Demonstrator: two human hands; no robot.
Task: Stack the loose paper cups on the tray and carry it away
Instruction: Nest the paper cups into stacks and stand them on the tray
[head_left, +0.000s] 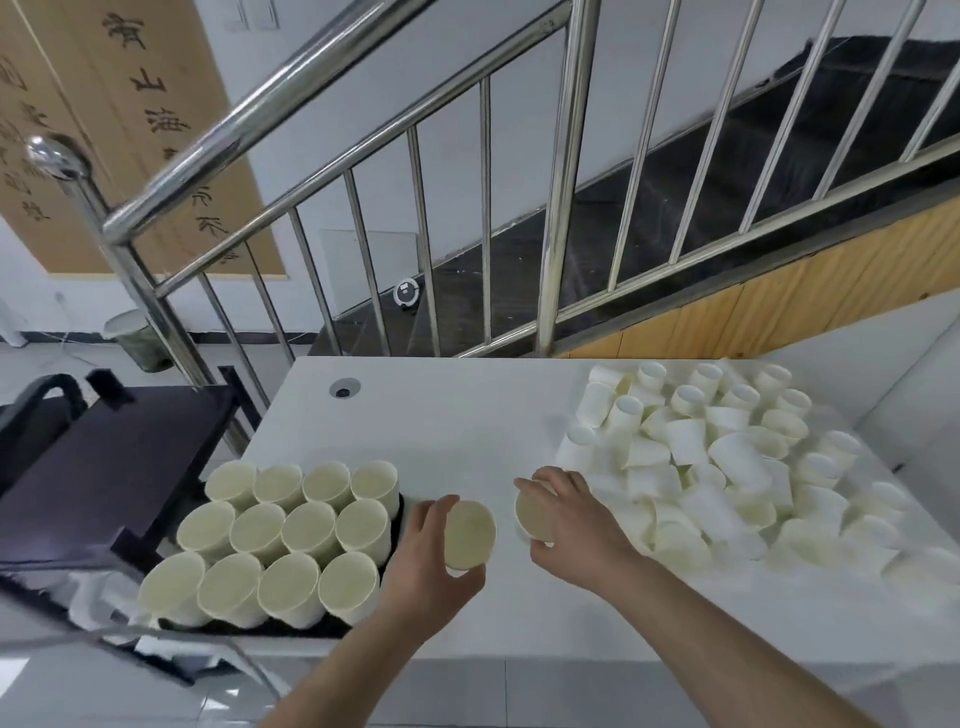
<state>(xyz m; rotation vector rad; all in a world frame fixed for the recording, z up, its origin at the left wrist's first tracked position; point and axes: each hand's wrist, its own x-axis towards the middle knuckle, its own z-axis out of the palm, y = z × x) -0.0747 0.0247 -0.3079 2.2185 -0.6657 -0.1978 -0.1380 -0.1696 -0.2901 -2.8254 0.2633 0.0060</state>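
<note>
- Two cream paper cups are in play right now, one per hand: the left hand (434, 558) is curled round one upright cream paper cup (469, 535) just beside the tray, and the right hand (569, 517) pinches a second cream cup (535, 517) at the edge of the heap.
- Biggest risk I'd guess: paper walls are soft, so squeezing hard could dent a cup and make it jam when nested.
- Also, the dark flat tray (396, 519) sits near the white tabletop's (457, 415) front-left corner, so a nudge might tip a stack.
- Tray holds twelve cup positions in three rows of four, mouths up; can't tell how deep each stack is.
- Loose pile of white paper cups (727, 457) is on the right, mostly tipped over, so plenty left.
</note>
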